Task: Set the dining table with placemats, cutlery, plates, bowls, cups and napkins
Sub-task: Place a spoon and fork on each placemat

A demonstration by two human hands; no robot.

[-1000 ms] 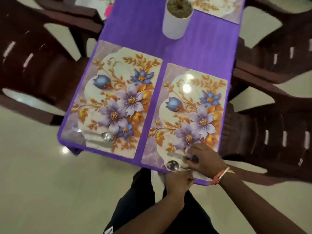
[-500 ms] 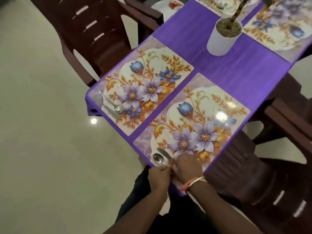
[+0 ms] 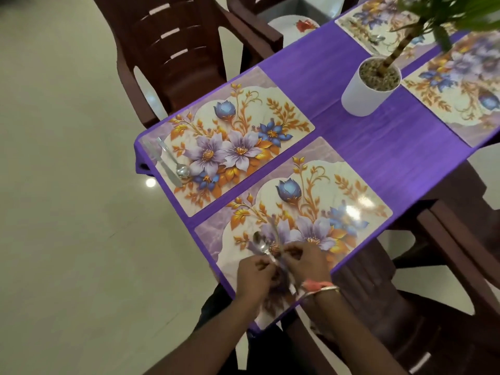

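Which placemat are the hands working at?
The placemat closest to the person: left hand and right hand meet at a spoon over it. No hand touches the others.

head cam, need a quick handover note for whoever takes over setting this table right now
Left hand: pinches the handle of the spoon over the near placemat.
Right hand: fingers curled at the same cutlery; what it holds is too blurred to tell.
Done: placemats are down. The second placemat has a second spoon and a knife at its outer end.
Left: finish this setting, then plates, bowls, cups and napkins; none are visible on the table. A white plate sits beyond the table's far edge.
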